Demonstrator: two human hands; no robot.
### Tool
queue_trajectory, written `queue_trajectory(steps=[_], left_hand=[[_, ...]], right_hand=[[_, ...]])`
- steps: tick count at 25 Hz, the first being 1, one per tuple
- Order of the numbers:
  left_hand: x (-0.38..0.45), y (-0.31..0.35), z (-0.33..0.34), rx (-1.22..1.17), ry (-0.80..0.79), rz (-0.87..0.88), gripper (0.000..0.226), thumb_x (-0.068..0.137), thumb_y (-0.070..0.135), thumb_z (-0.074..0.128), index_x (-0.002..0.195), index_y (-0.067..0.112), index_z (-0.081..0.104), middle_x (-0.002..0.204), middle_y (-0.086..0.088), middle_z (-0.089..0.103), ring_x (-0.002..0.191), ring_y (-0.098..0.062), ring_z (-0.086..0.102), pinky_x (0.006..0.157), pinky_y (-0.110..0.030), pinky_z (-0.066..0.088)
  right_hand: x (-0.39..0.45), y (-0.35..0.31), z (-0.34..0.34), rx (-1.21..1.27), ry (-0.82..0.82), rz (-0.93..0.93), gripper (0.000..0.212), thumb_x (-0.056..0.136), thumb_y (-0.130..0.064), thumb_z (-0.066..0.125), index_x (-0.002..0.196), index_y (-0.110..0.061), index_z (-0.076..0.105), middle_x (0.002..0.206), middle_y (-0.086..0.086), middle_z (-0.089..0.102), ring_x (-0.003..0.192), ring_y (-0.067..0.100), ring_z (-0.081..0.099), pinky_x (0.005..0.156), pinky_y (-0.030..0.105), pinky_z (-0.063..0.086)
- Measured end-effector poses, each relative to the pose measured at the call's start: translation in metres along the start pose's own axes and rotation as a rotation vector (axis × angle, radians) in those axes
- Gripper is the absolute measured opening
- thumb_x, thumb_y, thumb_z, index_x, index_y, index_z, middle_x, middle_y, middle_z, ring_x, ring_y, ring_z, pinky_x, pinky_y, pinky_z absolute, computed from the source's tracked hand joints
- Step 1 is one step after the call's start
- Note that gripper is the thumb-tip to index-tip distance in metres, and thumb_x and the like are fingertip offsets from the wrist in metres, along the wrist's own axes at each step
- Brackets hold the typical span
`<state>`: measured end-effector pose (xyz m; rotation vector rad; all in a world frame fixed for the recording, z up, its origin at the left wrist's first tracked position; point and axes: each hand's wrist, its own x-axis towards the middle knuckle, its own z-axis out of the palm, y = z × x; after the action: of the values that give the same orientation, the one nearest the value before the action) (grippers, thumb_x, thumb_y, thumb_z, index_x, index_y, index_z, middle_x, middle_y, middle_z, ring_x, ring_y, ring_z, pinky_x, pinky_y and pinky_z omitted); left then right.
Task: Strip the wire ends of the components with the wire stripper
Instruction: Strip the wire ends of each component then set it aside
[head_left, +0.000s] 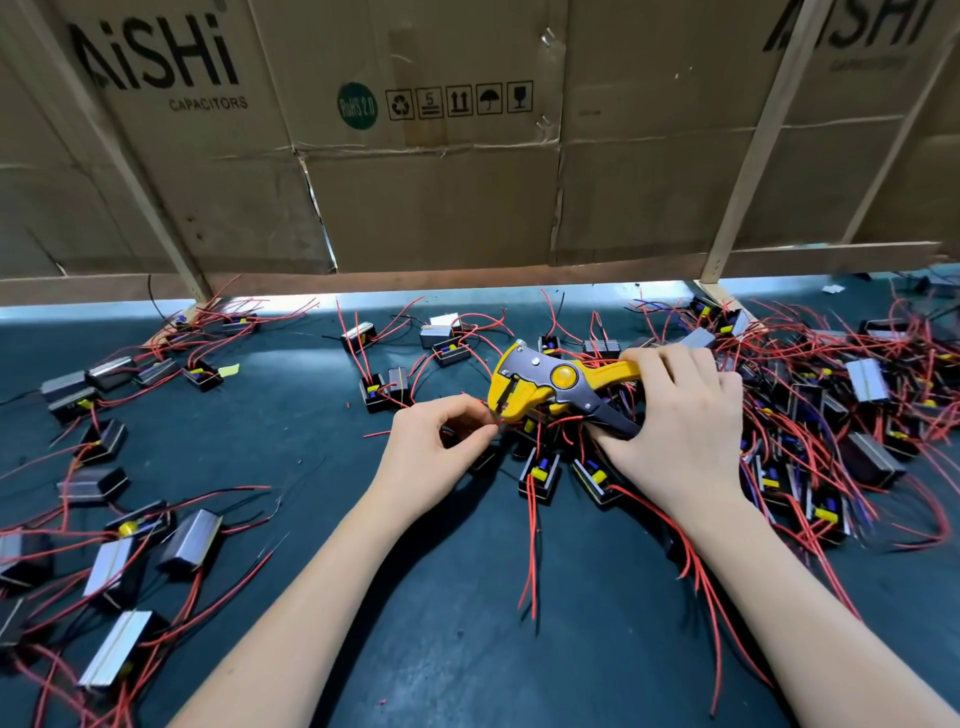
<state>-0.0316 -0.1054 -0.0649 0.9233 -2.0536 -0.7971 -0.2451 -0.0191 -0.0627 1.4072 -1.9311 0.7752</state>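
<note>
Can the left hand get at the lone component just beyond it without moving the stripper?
Probably yes: the component lies apart from the left hand on bare mat, beside the wire stripper, though that hand pinches a red wire.

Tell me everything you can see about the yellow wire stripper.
The wire stripper has a yellow, plastic-looking body with grey metal plates, a round yellow knob and dark lower handle. It lies roughly level above the pile of components, head pointing left. The right hand grips both handles. The left hand pinches a red wire at its jaws.
</note>
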Motion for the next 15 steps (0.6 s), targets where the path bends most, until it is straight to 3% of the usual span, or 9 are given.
queue_trajectory(steps=[5,10,15], left_hand=[[0.0002,0.0002,-0.0001,0.012,-0.014,0.004,0.01,0.085,0.005,0.071,0.078,0.013,0.071,0.076,0.01,0.069,0.072,-0.011,0.063,0.068,-0.011,0.045],[-0.0007,0.0003,-0.0009,0.012,-0.032,0.012,0.011,0.086,0.006,0.07,0.079,0.014,0.07,0.078,0.007,0.07,0.072,-0.01,0.062,0.069,-0.012,0.045],[-0.0006,0.0,-0.0015,0.018,-0.049,0.017,0.008,0.087,0.007,0.07,0.08,0.012,0.07,0.077,0.01,0.069,0.067,-0.003,0.058,0.067,-0.01,0.042]], right_hand=[[0.0011,0.0022,-0.0009,-0.011,0.03,-0.028,0.048,0.066,-0.05,0.075,0.096,-0.013,0.065,0.088,0.004,0.063,0.085,0.031,0.056,0.071,0.039,0.029],[0.0019,0.0043,-0.0002,-0.021,0.054,-0.045,0.04,0.063,-0.045,0.079,0.085,-0.015,0.065,0.076,0.001,0.061,0.077,0.029,0.058,0.07,0.038,0.027],[0.0015,0.0059,-0.0003,-0.006,0.028,-0.035,0.032,0.065,-0.045,0.073,0.075,-0.016,0.062,0.068,0.0,0.061,0.064,0.029,0.056,0.068,0.037,0.026]])
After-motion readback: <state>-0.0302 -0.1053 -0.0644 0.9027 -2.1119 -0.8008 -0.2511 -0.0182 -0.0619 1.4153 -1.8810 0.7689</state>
